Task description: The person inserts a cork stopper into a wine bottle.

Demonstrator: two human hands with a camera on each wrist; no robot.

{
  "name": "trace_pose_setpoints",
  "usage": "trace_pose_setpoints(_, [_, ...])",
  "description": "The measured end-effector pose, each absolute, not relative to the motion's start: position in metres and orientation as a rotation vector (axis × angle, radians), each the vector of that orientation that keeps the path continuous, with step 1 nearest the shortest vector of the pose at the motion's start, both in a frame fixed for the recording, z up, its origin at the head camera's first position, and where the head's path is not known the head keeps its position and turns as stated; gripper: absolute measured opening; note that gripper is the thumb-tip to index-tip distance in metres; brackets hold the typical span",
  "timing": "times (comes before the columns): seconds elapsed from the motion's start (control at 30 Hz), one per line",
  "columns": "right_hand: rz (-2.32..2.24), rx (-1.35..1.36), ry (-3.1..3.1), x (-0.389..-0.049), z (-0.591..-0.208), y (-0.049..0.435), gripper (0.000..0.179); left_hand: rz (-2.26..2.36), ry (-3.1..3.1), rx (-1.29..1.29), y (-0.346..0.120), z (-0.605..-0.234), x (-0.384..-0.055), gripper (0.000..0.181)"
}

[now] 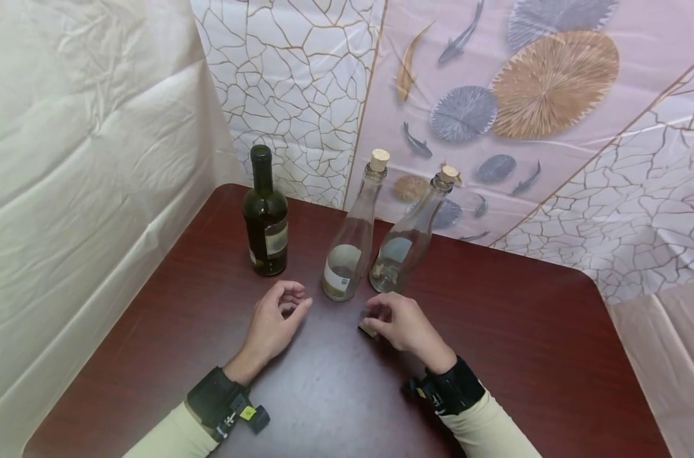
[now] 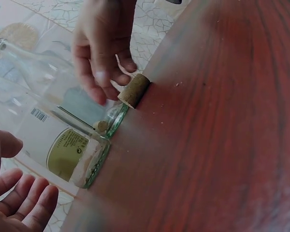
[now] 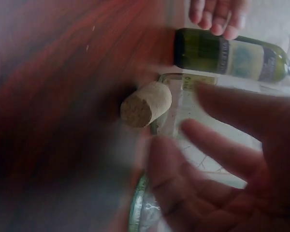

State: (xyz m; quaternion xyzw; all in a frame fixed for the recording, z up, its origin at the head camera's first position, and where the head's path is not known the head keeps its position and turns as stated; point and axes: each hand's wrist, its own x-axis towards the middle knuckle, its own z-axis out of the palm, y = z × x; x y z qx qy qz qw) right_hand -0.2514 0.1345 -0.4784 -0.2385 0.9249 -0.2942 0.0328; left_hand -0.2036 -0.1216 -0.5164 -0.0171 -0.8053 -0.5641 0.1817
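Note:
A loose cork [image 1: 367, 329] lies on its side on the table in front of two clear glass bottles. My right hand [image 1: 405, 321] hovers right over this cork [image 3: 146, 104], thumb and fingers apart around it without gripping. To the left, my left hand [image 1: 278, 321] is held near the table with loosely bent fingers and nothing in them. Nearest to it are the left clear bottle [image 1: 345, 261], upright with a cork [image 1: 380, 159] in its mouth, and a dark green bottle [image 1: 264, 219]. The right clear bottle [image 1: 409, 245] also has a cork [image 1: 450, 173] in its mouth.
The dark red wooden table [image 1: 524, 343] carries all the bottles towards its back. Behind it hangs a patterned cloth [image 1: 301, 83], and a plain pale cloth [image 1: 106, 159] covers the left side. Small crumbs [image 2: 178, 85] are scattered near the loose cork.

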Motion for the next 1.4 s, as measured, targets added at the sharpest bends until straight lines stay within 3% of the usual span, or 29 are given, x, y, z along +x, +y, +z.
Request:
trace_pose_setpoints(0.53, [-0.681,-0.852,2.844,-0.247,-0.484,0.127,0.006,-1.603,-2.336,-0.011,-0.120,-0.514,-0.202,0.023])
trace_pose_setpoints(0.83, [-0.870,-0.876,2.886,-0.242,-0.473,0.122,0.008,-1.681,-2.292,-0.030,-0.110,-0.510,-0.199,0.026])
trace_pose_setpoints(1.2, [-1.063,-0.885,2.858,-0.234,-0.461,0.116,0.015,-2.189,-2.196,-0.226,-0.076,-0.515,-0.198,0.036])
trace_pose_setpoints(1.4, [-1.159,-0.885,2.856,-0.231,-0.459,0.115,0.015,-2.352,-2.157,-0.202,-0.057,-0.517,-0.200,0.042])
